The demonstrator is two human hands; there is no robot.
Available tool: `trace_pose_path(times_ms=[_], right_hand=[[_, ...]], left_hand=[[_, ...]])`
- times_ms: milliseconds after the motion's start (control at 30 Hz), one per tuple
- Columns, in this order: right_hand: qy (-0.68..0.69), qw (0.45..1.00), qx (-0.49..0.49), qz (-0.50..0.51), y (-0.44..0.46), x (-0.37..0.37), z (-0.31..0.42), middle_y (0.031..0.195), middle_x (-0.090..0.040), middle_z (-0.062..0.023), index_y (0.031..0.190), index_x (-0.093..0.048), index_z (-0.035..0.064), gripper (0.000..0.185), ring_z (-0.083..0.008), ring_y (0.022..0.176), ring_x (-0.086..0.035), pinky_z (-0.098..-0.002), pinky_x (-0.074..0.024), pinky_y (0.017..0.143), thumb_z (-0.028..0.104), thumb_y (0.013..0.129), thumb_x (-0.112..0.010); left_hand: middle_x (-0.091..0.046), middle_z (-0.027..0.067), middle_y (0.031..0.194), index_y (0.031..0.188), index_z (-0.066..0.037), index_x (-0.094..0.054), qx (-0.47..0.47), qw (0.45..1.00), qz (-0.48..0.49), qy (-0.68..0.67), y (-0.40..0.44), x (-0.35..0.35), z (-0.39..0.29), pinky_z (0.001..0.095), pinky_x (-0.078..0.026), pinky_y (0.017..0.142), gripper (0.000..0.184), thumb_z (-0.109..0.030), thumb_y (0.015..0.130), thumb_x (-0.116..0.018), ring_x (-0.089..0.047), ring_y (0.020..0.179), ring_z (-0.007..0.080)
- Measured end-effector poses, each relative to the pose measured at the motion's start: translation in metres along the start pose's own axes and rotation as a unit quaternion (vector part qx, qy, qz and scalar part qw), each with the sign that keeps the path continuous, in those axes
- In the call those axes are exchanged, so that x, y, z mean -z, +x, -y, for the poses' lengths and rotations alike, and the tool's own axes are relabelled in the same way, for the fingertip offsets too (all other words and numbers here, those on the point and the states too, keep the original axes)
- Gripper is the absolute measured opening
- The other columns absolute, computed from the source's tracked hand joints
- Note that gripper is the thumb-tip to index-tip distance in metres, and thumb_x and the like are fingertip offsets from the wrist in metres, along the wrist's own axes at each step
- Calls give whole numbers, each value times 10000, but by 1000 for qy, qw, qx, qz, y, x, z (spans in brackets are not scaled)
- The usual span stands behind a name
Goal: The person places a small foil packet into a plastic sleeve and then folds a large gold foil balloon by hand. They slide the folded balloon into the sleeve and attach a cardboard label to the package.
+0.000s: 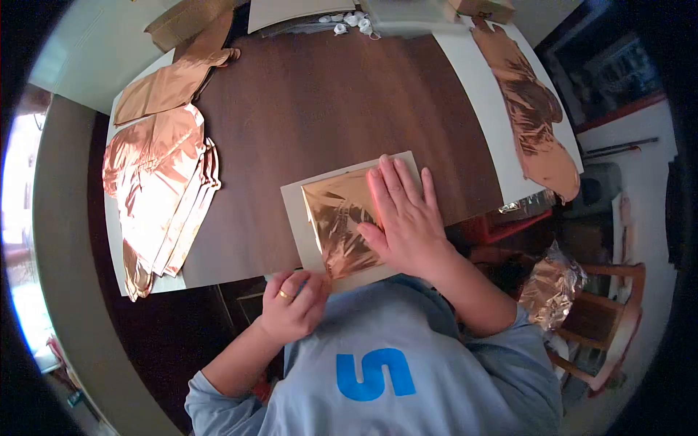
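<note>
A shiny copper-coloured foil sheet [338,218] lies on a pale card [292,200] at the table's front edge. Flat across the right side of the foil rests my right hand [408,218], fingers stretched toward the card's far edge and thumb out to the left. My left hand [294,301], wearing a ring, is closed at the near left corner of the card and foil. Its fingertips seem to pinch that corner, but what exactly they grip is hidden. Creases and reflections run over the foil.
Stacked copper foil pieces [156,182] cover the table's left side. More foil [531,116] lies along the right on a white surface [465,80]. Small white crumpled bits [355,22] sit at the back. Crumpled foil [554,287] is by a wooden chair [618,338].
</note>
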State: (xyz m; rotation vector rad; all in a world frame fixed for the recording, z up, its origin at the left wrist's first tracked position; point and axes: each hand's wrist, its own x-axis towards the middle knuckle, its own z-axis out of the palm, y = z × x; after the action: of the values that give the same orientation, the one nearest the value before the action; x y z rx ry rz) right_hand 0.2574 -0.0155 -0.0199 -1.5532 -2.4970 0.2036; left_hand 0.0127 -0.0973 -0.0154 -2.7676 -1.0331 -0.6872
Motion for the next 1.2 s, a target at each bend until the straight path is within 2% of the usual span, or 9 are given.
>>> trace_pose_path(times_ms=[233,300,467,667,733,867,933,1067,1200], right_hand=[[0,1000,-8,8,1,0,1,1598,-231,-217,1499,-320,-23,807,-358,1480,-217,-612,-129,1174,490,919,-548],[6,1000,-9,1,-1,-1,1,1599,-230,-216,1499,-318,-24,806,-361,1483,-212,-614,-121,1175,491,921,-543],[5,1000,-9,-4,0,-7,-1,1595,-234,-223,1495,-318,-29,794,-370,1487,-209,-618,-103,1178,468,923,-556],[153,986,-11,-70,-7,7,-7,1522,-350,-244,1445,-391,-23,669,-381,1433,-312,-562,-157,1182,301,910,-628],[284,945,-12,-164,-23,14,-20,1441,-449,-253,1391,-444,-25,578,-370,1366,-418,-519,-244,1164,211,903,-641],[368,879,-129,-274,-118,-18,-42,1056,-582,-148,1222,-516,2,371,-212,956,-586,-377,-488,844,130,895,-637],[593,730,-323,-103,-151,-36,-22,891,-532,-45,1265,-507,16,395,-145,782,-519,-332,-466,715,187,930,-631],[793,541,-280,-15,-145,-81,18,952,-607,-24,1322,-495,13,426,-131,859,-554,-319,-473,764,254,982,-581],[735,566,-368,-69,-103,-31,41,1144,-651,-88,1279,-558,10,382,-157,1023,-599,-330,-481,871,243,977,-586]], left_hand=[[-640,107,1067,1050,-58,-695,120,987,14,-105,10,28,9,455,-402,854,407,-316,737,-717,-607,985,307],[-597,165,1221,1218,-1,-614,154,978,33,-138,43,31,18,508,-371,974,632,-458,787,-685,-545,1177,362],[-359,237,1517,1471,47,-367,116,985,89,-88,100,-23,20,562,-226,1152,850,-542,888,-556,-306,1425,413],[-293,252,1564,1492,59,-311,118,979,150,-69,87,-46,38,542,-156,1185,850,-568,942,-472,-251,1466,404],[-298,251,1562,1495,58,-307,126,978,154,-65,88,-47,38,541,-159,1186,853,-568,940,-478,-260,1463,403],[-305,252,1559,1495,56,-306,132,974,175,-60,92,-44,37,543,-170,1184,861,-553,924,-515,-267,1460,403],[-307,252,1558,1496,55,-305,138,973,175,-65,92,-42,35,544,-175,1183,866,-544,915,-534,-271,1459,401],[-317,257,1550,1498,53,-304,156,971,158,-88,88,-42,14,557,-177,1176,856,-521,913,-547,-274,1452,419],[-327,269,1540,1499,50,-306,172,970,137,-100,83,-40,0,569,-174,1169,850,-516,914,-552,-279,1445,439]])
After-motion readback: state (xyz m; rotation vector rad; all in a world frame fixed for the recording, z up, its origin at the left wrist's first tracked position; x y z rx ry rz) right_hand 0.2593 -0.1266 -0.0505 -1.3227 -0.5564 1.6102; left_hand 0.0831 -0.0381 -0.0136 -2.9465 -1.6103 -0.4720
